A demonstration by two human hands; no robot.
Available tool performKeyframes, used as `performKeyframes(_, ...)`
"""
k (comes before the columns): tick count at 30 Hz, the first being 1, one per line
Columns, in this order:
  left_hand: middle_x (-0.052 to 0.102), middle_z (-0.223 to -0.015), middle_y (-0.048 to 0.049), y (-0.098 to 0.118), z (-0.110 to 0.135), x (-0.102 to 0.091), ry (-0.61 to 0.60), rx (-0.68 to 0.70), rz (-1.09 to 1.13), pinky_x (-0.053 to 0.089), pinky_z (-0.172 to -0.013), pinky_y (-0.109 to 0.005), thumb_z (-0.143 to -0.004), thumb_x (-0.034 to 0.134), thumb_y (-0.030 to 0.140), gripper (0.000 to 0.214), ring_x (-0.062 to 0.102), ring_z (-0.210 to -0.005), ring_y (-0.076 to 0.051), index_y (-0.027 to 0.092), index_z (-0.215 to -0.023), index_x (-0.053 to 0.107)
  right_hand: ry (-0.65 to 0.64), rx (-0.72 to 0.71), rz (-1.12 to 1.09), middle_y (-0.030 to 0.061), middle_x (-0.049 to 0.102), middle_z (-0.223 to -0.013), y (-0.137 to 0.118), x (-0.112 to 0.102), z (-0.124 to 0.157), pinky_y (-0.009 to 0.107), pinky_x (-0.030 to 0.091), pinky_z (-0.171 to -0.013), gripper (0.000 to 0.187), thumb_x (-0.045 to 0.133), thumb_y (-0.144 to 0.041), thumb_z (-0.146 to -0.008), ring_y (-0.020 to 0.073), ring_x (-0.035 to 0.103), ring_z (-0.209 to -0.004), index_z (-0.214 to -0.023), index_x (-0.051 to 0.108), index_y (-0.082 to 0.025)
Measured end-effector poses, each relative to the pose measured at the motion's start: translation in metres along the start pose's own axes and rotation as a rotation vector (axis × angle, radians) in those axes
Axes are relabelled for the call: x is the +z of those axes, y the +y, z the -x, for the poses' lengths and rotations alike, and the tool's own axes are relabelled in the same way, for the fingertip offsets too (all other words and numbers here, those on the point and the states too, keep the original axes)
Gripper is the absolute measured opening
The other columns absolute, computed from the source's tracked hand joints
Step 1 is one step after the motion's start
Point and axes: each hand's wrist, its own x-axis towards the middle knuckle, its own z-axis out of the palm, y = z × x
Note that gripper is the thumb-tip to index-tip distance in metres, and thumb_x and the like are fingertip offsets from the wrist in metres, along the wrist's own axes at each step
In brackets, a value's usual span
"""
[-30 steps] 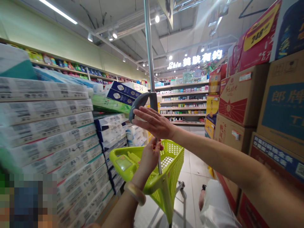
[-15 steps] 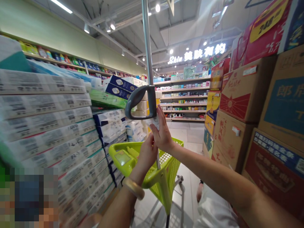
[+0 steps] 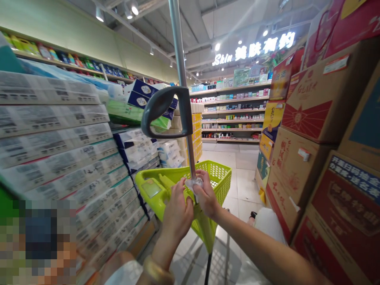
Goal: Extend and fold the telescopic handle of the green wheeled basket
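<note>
1. Supermarket aisle, with wrapped tissue packs [image 3: 56, 118] stacked on the left, cardboard cartons [image 3: 303, 103] piled on the right, and stocked shelves [image 3: 234, 114] far ahead.
2. Left hand [image 3: 178, 211] and right hand [image 3: 206, 196] are both closed, pinching a crumpled scrap of clear plastic [image 3: 193, 183] against a metal pole [image 3: 179, 79].
3. That plastic sits just above a lime-green shopping basket [image 3: 218, 174], below a grey curved handle [image 3: 163, 109].

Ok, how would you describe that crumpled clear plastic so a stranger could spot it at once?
In the supermarket aisle, find the lime-green shopping basket on its tall metal pole. Below the pole's grey handle, the left hand and right hand pinch a crumpled clear plastic at the pole, see-through, unlike the printed packs.
</note>
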Motion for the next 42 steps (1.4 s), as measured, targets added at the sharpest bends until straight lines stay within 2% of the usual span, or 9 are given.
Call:
performKeyframes(6, 0.059, -0.13, -0.0107, 0.021, 0.001, -0.008, -0.193, -0.071, -0.31, 0.047, -0.095, -0.04, -0.085, 0.044, 0.023, 0.049, 0.059, -0.117, -0.027, 0.023, -0.133, 0.05, 0.027, 0.17, -0.064, -0.0025, 0.054, -0.08, 0.023, -0.005, 0.021, 0.025, 0.046, -0.063, 0.028, 0.05, -0.028, -0.082, 0.013, 0.053, -0.066, -0.11, 0.047, -0.023)
performKeyframes(10, 0.065, -0.123, -0.0047, 0.025, 0.001, -0.013, -0.248, -0.104, -0.435, 0.046, -0.092, -0.032, -0.088, 0.041, 0.023, 0.041, 0.063, -0.108, -0.02, 0.026, -0.126, 0.055, 0.091, 0.194, 0.055, 0.0007, 0.06, -0.091, 0.038, -0.014, 0.02, 0.026, 0.048, -0.07, 0.035, 0.052, -0.024, -0.077, 0.0139, 0.059, -0.075, -0.112, 0.046, -0.022)
performKeyframes(16, 0.071, -0.113, -0.002, 0.021, 0.003, -0.017, -0.261, -0.086, -0.526, 0.047, -0.085, -0.028, -0.089, 0.041, 0.023, 0.035, 0.066, -0.1, -0.018, 0.027, -0.118, 0.061, 0.053, 0.114, 0.446, 0.0009, 0.062, -0.089, 0.045, -0.026, 0.021, 0.031, 0.05, -0.075, 0.042, 0.054, -0.018, -0.074, 0.0175, 0.061, -0.075, -0.114, 0.047, -0.022)
performKeyframes(21, 0.073, -0.107, -0.0004, 0.015, 0.004, -0.021, -0.246, -0.08, -0.55, 0.047, -0.081, -0.027, -0.087, 0.043, 0.025, 0.033, 0.068, -0.097, -0.018, 0.029, -0.112, 0.064, -0.176, 0.088, 0.388, 0.0035, 0.063, -0.096, 0.037, -0.024, 0.033, 0.035, 0.048, -0.084, 0.051, 0.045, -0.013, -0.075, 0.0198, 0.062, -0.087, -0.125, 0.043, -0.021)
performKeyframes(25, 0.073, -0.107, -0.0007, 0.013, 0.005, -0.027, -0.247, -0.085, -0.573, 0.047, -0.079, -0.027, -0.087, 0.044, 0.028, 0.033, 0.067, -0.096, -0.019, 0.028, -0.114, 0.064, -0.272, 0.088, 0.343, 0.0055, 0.059, -0.109, 0.036, -0.021, 0.042, 0.037, 0.046, -0.092, 0.06, 0.044, -0.01, -0.068, 0.0203, 0.058, -0.1, -0.127, 0.037, -0.02)
performKeyframes(29, 0.073, -0.108, -0.0006, 0.013, 0.006, -0.032, -0.265, -0.074, -0.567, 0.048, -0.079, -0.028, -0.086, 0.043, 0.028, 0.035, 0.068, -0.094, -0.019, 0.027, -0.114, 0.064, -0.242, 0.054, 0.351, 0.0052, 0.055, -0.105, 0.037, -0.023, 0.043, 0.033, 0.048, -0.087, 0.045, 0.044, -0.011, -0.072, 0.0179, 0.057, -0.096, -0.116, 0.038, -0.021)
performKeyframes(34, 0.074, -0.105, 0.0, 0.01, 0.009, -0.037, -0.248, -0.024, -0.559, 0.048, -0.075, -0.027, -0.085, 0.043, 0.027, 0.033, 0.068, -0.093, -0.019, 0.027, -0.108, 0.065, -0.233, 0.018, 0.409, 0.0043, 0.06, -0.098, 0.031, -0.023, 0.043, 0.03, 0.049, -0.081, 0.021, 0.05, -0.019, -0.085, 0.0171, 0.059, -0.088, -0.106, 0.054, -0.021)
performKeyframes(39, 0.074, -0.096, -0.0003, 0.003, 0.013, -0.042, -0.22, 0.002, -0.572, 0.047, -0.071, -0.027, -0.085, 0.041, 0.029, 0.033, 0.069, -0.087, -0.019, 0.027, -0.108, 0.065, -0.26, -0.147, 0.616, 0.008, 0.061, -0.119, 0.032, -0.016, 0.054, 0.039, 0.042, -0.098, 0.038, 0.044, -0.015, -0.087, 0.0214, 0.054, -0.113, -0.123, 0.053, -0.022)
performKeyframes(42, 0.074, -0.097, -0.0003, 0.0, 0.015, -0.047, -0.208, 0.009, -0.549, 0.048, -0.07, -0.027, -0.084, 0.042, 0.03, 0.033, 0.069, -0.087, -0.018, 0.026, -0.106, 0.066, -0.243, -0.194, 0.714, 0.0093, 0.061, -0.117, 0.04, -0.016, 0.058, 0.041, 0.041, -0.099, 0.04, 0.044, -0.013, -0.084, 0.0226, 0.053, -0.112, -0.122, 0.054, -0.02)
